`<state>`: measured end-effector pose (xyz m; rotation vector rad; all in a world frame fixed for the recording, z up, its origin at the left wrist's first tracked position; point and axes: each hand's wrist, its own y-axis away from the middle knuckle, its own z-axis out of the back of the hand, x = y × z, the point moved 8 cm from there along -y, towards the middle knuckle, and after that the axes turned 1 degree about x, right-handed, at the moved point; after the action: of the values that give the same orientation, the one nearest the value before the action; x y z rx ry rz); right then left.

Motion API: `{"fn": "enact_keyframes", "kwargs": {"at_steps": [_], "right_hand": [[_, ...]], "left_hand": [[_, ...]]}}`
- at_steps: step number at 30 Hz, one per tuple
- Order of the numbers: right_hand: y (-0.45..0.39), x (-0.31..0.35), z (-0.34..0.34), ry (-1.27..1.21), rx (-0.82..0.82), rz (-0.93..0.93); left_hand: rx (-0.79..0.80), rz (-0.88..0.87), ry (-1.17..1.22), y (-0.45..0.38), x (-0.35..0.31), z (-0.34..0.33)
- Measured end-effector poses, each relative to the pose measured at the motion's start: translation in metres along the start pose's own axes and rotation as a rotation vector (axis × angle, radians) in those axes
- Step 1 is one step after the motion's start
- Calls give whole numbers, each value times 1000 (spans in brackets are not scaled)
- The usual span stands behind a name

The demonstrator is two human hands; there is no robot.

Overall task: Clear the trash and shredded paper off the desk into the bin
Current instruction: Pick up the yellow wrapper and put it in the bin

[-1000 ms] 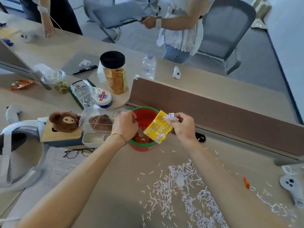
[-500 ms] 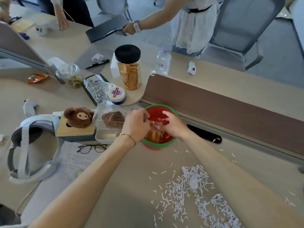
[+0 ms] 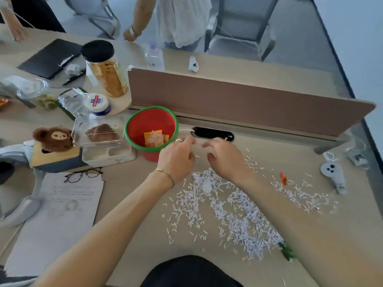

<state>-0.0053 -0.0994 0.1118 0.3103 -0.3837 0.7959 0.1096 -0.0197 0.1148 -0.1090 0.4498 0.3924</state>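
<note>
Nearest us, the shredded paper [image 3: 234,212] lies scattered across the desk [image 3: 128,224], with an orange scrap [image 3: 283,178] to the right. Above it our left hand [image 3: 176,160] and right hand [image 3: 224,157] hover with loosely curled, empty fingers, both now drawn back from the bin [image 3: 151,131]. Beyond them, the yellow wrapper [image 3: 154,137] we held a second ago sits inside the bin. One piece is cleared; we judge the shreds come next.
</note>
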Motion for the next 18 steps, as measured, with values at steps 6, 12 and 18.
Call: {"fn": "enact_keyframes", "kwargs": {"at_steps": [6, 12, 18], "right_hand": [[85, -99, 4, 13, -59, -177], [179, -218, 10, -83, -138, -477], [272, -305, -11, -202, -170, -722]], "left_hand": [[256, -46, 31, 31, -83, -90], [475, -72, 58, 65, -164, -180], [722, -66, 106, 117, -232, -278]]}}
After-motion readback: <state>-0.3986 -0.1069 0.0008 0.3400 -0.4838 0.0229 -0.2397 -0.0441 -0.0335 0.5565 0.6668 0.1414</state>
